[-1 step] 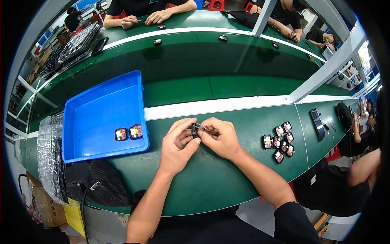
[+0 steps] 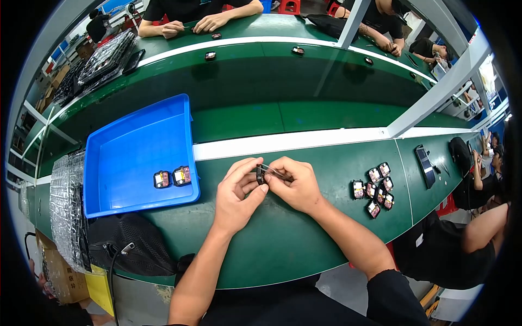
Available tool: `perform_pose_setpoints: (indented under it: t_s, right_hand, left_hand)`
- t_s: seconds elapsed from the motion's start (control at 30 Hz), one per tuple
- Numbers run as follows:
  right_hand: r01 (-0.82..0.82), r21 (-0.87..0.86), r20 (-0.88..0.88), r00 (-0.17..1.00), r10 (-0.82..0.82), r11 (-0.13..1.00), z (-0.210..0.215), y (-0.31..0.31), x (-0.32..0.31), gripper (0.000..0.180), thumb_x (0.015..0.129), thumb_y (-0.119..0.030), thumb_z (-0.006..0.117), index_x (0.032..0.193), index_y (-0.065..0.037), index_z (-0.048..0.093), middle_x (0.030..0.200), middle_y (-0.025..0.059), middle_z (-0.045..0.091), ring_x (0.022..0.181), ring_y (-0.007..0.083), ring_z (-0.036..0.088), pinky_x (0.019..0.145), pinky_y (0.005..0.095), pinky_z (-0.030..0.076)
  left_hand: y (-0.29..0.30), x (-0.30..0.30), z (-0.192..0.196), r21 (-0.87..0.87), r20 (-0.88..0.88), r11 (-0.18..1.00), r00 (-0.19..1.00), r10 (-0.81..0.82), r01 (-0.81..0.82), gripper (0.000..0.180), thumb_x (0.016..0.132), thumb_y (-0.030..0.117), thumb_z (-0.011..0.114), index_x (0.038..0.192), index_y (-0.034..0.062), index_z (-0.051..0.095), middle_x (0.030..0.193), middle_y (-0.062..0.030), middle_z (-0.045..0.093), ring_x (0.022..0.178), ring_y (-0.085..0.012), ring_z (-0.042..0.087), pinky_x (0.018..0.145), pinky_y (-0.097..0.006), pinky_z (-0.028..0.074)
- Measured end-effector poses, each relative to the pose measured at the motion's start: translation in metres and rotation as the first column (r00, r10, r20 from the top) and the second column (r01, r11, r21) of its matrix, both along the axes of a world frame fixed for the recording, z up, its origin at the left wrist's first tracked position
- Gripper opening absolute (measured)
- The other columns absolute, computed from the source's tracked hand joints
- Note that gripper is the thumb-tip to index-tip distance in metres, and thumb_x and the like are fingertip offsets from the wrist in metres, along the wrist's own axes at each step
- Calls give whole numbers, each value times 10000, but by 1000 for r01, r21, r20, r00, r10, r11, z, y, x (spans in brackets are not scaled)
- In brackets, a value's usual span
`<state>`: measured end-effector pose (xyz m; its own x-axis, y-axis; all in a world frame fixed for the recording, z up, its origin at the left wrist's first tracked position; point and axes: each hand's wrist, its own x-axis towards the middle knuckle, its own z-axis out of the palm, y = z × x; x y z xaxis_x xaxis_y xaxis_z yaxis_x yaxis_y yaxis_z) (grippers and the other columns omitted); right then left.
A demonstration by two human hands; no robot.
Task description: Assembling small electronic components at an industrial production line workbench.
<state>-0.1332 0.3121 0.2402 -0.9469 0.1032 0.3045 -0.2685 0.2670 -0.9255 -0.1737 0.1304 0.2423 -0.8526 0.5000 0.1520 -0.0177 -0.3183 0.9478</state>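
Note:
Over the green table, my left hand [image 2: 239, 190] grips a small black electronic module [image 2: 260, 175] between thumb and fingers, tilted on edge. My right hand [image 2: 293, 185] is closed on a pair of metal tweezers [image 2: 278, 173], whose tips reach to the module. The fingers partly cover the module, so its inner side does not show. To the right of my hands lies a loose group of several similar modules [image 2: 371, 189], black-rimmed with pink and white inside. Two more modules [image 2: 181, 175] rest in the blue tray [image 2: 136, 141] at the left.
A black mesh bag [image 2: 128, 242] and bubble-wrapped stacks [image 2: 68, 209] sit beside the tray. Beyond the white rail runs a dark conveyor strip [image 2: 244, 79] carrying a few modules. A grey post [image 2: 435, 81] slants at the right. Co-workers sit opposite and at the right.

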Motion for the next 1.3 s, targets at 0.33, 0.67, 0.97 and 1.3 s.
perform_pose_setpoints:
  t_s: [0.33,0.67,0.97,1.3]
  right_hand:
    - [-22,-28,23,999,23,999,1,2,0,61,954,38,706,999,34,665,819,15,706,697,9,579,581,207,455]
    - [-30,-54,69,997,33,998,0,4,0,36,977,16,678,1005,38,677,816,-2,693,705,2,555,595,204,440]
    - [-45,-89,110,992,55,995,5,2,-1,74,961,-47,731,983,21,710,764,-4,669,660,20,505,559,235,411]
    - [-34,-179,106,993,53,983,-2,4,-4,93,970,-61,738,979,29,713,749,-24,660,656,5,498,554,225,397]
  left_hand:
    - [0,0,0,14,-2,1000,1000,-6,6,528,932,-96,691,1446,-62,576,1442,-123,506,1231,-227,660,1055,-350,563]
    - [0,0,1,20,-13,1000,1000,-2,2,525,926,-102,691,1437,-62,581,1438,-122,511,1234,-227,659,1052,-351,566]
    - [0,0,1,11,-25,1000,1000,3,-2,533,922,-103,692,1441,-57,579,1439,-123,514,1235,-229,659,1058,-354,565]
    - [-1,0,4,-53,-90,998,996,14,-19,535,895,-116,699,1416,-47,599,1424,-124,535,1236,-230,663,1044,-351,577]
